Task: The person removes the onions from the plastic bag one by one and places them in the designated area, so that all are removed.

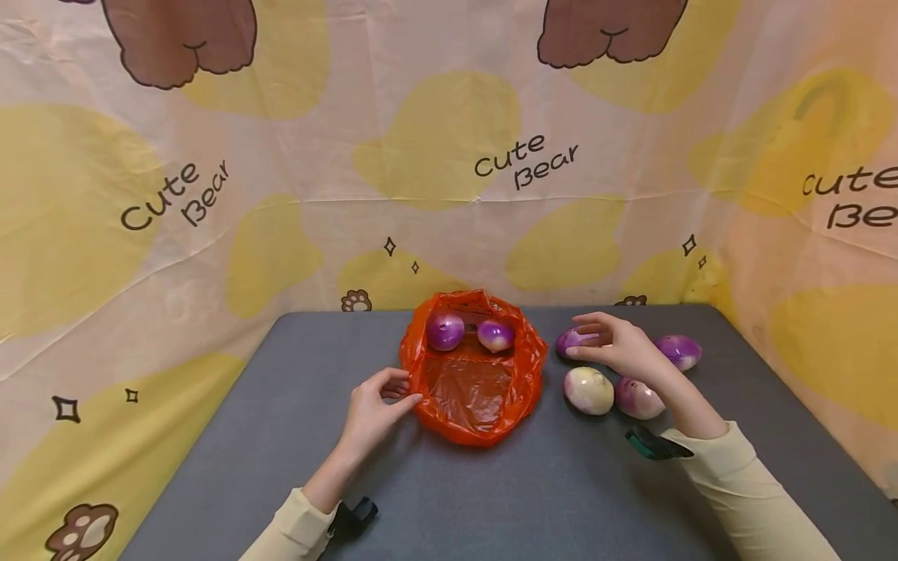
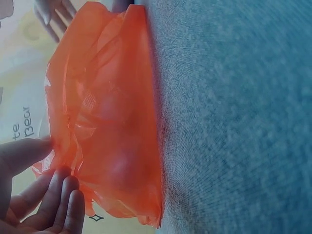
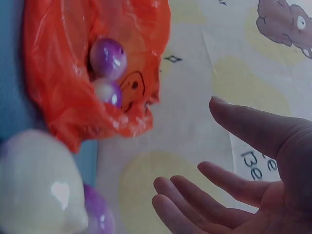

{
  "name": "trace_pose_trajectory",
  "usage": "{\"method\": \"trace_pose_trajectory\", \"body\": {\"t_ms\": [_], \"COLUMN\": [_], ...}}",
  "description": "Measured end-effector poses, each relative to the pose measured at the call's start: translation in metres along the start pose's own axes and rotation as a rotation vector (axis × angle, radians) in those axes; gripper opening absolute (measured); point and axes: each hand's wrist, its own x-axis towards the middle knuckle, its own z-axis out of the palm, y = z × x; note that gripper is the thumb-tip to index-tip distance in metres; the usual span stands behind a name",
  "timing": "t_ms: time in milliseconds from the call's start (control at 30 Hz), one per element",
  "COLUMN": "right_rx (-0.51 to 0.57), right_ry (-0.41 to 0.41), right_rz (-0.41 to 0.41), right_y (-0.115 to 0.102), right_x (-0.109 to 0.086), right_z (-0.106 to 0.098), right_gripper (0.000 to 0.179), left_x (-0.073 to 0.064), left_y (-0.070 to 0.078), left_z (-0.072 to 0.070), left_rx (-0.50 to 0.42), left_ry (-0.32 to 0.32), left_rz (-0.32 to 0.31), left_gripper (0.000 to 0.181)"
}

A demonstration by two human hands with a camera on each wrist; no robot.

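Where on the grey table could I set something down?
Bare patches: left of the crinkled orange plastic bag, bordered by the left hand; nearer, between both cream sleeves. Crowded: right of the bag, four glossy purple-white oval vegetables around the right hand.

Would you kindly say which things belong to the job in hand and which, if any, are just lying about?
Job in hand:
red-orange bag
two vegetables inside it
four vegetables outside it
left hand, pinching the bag's edge
right hand, near those outside

Surroundings only:
grey table
printed cloth
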Motion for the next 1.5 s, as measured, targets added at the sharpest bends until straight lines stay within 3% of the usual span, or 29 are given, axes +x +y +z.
{"method": "trace_pose_trajectory", "body": {"t_ms": [267, 467, 833, 1200, 1500], "right_rx": [0.064, 0.052, 0.111, 0.084, 0.032], "right_ry": [-0.009, -0.018, 0.011, 0.035, 0.056], "right_rz": [-0.007, -0.001, -0.005, 0.094, 0.153], "right_y": [-0.010, -0.013, -0.018, -0.021, -0.022], "right_x": [0.030, 0.048, 0.078, 0.089, 0.092], "right_z": [0.021, 0.037, 0.065, 0.080, 0.090], "right_gripper": [0.060, 0.061, 0.055, 0.055, 0.056], "left_x": [0.000, 0.000, 0.001, -0.001, 0.000], "left_y": [0.001, 0.000, 0.000, 0.003, 0.005], "left_z": [0.000, 0.000, 0.001, 0.002, 0.005], "left_rx": [0.015, 0.019, 0.005, 0.013, 0.028], "left_ry": [0.009, 0.018, 0.003, 0.009, 0.014], "left_rz": [0.019, 0.034, 0.016, 0.022, -0.016], "left_gripper": [0.031, 0.031, 0.031, 0.030, 0.027]}}
